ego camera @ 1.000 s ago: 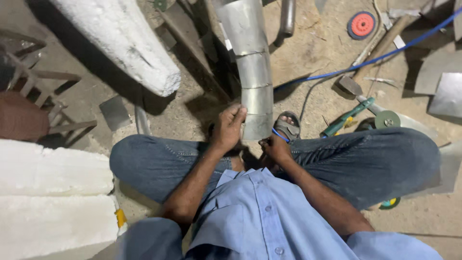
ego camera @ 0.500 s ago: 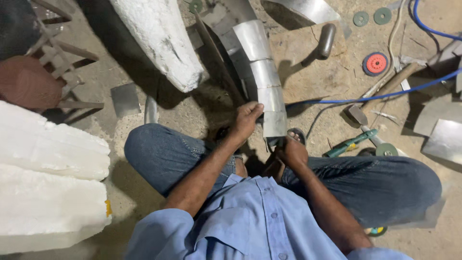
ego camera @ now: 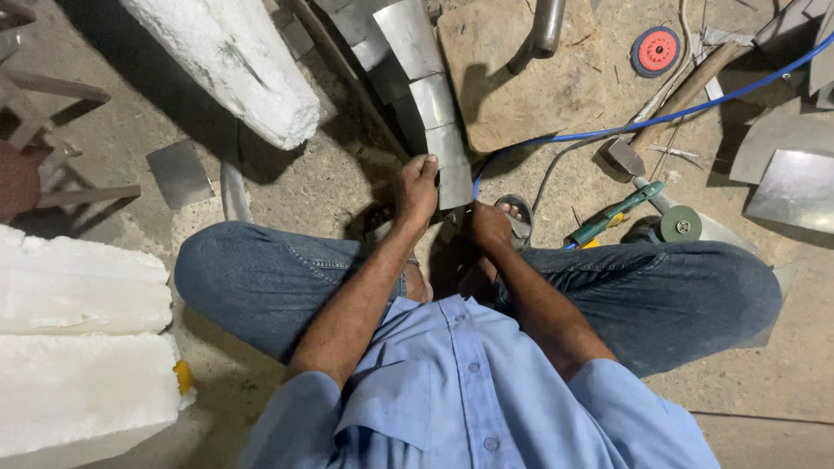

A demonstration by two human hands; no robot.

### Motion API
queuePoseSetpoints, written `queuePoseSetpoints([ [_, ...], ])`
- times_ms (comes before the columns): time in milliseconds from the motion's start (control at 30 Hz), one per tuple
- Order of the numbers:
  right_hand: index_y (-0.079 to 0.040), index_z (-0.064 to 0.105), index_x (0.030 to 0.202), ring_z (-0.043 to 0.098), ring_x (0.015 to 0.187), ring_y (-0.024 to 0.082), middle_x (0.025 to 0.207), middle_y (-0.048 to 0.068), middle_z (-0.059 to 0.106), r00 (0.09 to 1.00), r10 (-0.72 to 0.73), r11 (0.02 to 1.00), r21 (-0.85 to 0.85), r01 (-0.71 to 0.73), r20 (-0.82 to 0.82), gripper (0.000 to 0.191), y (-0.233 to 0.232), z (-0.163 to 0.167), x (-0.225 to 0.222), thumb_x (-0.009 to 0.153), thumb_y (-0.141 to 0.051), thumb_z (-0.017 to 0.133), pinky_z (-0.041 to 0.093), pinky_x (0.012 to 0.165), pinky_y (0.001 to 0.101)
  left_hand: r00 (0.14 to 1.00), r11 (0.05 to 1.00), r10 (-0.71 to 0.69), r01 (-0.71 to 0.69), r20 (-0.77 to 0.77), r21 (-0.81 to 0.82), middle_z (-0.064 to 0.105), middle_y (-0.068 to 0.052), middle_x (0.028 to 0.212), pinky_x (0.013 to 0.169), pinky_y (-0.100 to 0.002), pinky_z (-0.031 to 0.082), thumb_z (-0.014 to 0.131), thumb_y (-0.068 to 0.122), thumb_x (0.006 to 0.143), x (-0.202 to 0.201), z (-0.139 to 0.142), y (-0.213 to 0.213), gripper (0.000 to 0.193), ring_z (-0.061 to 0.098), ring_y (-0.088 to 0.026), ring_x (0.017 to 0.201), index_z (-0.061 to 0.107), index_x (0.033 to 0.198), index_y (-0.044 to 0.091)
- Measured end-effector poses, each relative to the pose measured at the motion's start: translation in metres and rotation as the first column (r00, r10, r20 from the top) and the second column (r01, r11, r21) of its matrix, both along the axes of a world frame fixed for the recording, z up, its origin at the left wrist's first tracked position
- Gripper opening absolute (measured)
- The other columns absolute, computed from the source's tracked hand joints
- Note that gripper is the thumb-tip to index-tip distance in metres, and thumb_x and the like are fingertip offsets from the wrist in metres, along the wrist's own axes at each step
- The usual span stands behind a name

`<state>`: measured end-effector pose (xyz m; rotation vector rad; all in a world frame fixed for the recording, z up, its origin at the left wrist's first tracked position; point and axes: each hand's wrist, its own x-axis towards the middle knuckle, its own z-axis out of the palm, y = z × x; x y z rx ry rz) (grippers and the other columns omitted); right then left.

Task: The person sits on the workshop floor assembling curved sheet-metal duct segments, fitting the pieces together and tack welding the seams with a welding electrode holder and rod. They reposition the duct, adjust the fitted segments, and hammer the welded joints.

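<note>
I sit cross-legged on a dusty floor in jeans and a blue shirt. A long curved sheet-metal duct piece (ego camera: 426, 82), built of several joined segments, runs from the top of the view down to my lap. My left hand (ego camera: 419, 187) grips its near end on the left edge. My right hand (ego camera: 491, 224) is closed just below the end of the metal piece, beside my sandalled foot (ego camera: 519, 217); what it holds is hidden.
A white foam block (ego camera: 230, 65) lies upper left, and more white blocks (ego camera: 82, 343) lower left. A wooden board (ego camera: 521, 82), a hammer (ego camera: 660, 113), a blue hose (ego camera: 660, 117), a red grinding disc (ego camera: 657, 50), a green-handled tool (ego camera: 612, 213) and metal sheets (ego camera: 795, 174) lie to the right.
The view has shifted, so the metal piece now sits farther up and left. Both hands stay at its near end; the right hand has dropped slightly lower.
</note>
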<state>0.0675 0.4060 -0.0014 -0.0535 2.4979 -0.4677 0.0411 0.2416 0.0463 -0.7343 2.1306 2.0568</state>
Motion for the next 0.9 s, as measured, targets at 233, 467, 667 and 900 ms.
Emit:
queuePoseSetpoints([
  [233, -0.024, 0.072, 0.122, 0.070, 0.100, 0.041, 0.108, 0.016, 0.075, 0.990, -0.142, 0.980, -0.141, 0.140, -0.005, 0.035, -0.015, 0.007, -0.031, 0.089, -0.035, 0.070, 0.055, 0.082, 0.0534, 0.974, 0.980, 0.180, -0.190, 0.136, 0.066, 0.069, 0.004, 0.101, 0.086, -0.030, 0.049, 0.052, 0.031, 0.107, -0.036, -0.003, -0.036, 0.034, 0.061, -0.008, 0.094, 0.066, 0.116, 0.002],
  [467, -0.015, 0.070, 0.125, 0.070, 0.104, 0.038, 0.111, 0.016, 0.075, 0.992, -0.123, 0.978, -0.164, 0.128, 0.040, 0.041, -0.028, -0.015, -0.050, 0.088, -0.033, 0.071, 0.055, 0.089, 0.0493, 0.983, 0.979, 0.178, -0.172, -0.049, 0.111, 0.066, -0.006, 0.099, 0.084, -0.037, 0.049, 0.056, 0.031, 0.112, -0.056, -0.001, -0.047, 0.040, 0.056, -0.016, 0.091, 0.070, 0.109, -0.006],
  [667, -0.012, 0.068, 0.122, 0.072, 0.103, 0.035, 0.110, 0.011, 0.077, 0.981, -0.184, 0.956, -0.221, 0.192, 0.059, 0.043, -0.036, -0.009, -0.048, 0.085, -0.034, 0.073, 0.056, 0.087, 0.0486, 0.987, 0.991, 0.122, -0.115, 0.104, -0.073, 0.067, 0.003, 0.097, 0.082, -0.032, 0.047, 0.051, 0.033, 0.107, -0.076, 0.013, -0.026, 0.031, 0.060, -0.011, 0.092, 0.064, 0.113, 0.005],
  [900, -0.013, 0.070, 0.115, 0.071, 0.098, 0.040, 0.105, 0.016, 0.076, 0.986, -0.160, 0.976, -0.143, 0.165, 0.049, 0.033, -0.030, -0.007, -0.045, 0.085, -0.028, 0.072, 0.057, 0.082, 0.0525, 0.993, 0.996, 0.088, -0.088, -0.082, 0.012, 0.060, 0.003, 0.084, 0.076, -0.030, 0.047, 0.052, 0.026, 0.109, -0.055, -0.016, -0.026, 0.029, 0.052, -0.010, 0.081, 0.065, 0.097, 0.002],
])
